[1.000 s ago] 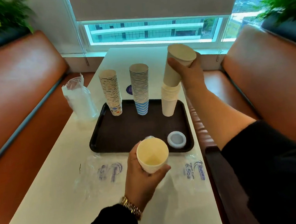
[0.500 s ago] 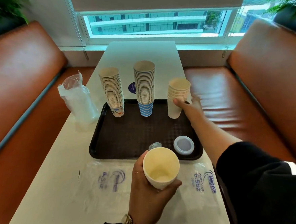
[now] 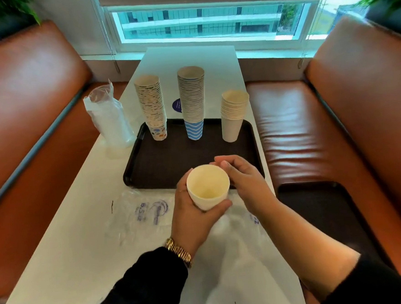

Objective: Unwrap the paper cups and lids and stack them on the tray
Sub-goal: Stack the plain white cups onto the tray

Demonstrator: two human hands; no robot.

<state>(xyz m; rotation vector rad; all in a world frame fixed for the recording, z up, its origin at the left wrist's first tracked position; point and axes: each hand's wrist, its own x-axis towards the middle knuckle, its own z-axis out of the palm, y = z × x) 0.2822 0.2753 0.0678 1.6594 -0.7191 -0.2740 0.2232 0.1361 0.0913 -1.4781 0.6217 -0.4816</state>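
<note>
The left hand (image 3: 194,214) grips a single cream paper cup (image 3: 208,187) just above the near edge of the dark tray (image 3: 171,163), fingers behind it and thumb across its near side. The cup is tilted, its open mouth facing up and toward the camera, so the long axis leans back from base to rim and the pale inside is plain to see. The right hand (image 3: 241,179) is beside the cup's rim on the right, fingers curled inward with the fingertips (image 3: 224,165) at the rim; whether they pinch the rim or only touch it cannot be told. Three stacks stand upright along the tray's far side, mouths up: a printed stack (image 3: 152,107) on the left, a blue-striped stack (image 3: 192,102) in the middle, and a shorter plain cream stack (image 3: 233,114) on the right. A wrapped sleeve of lids (image 3: 108,120) leans on the white table (image 3: 66,244) left of the tray. Flattened clear wrappers (image 3: 142,213) with blue print lie on the table below the hands.
</note>
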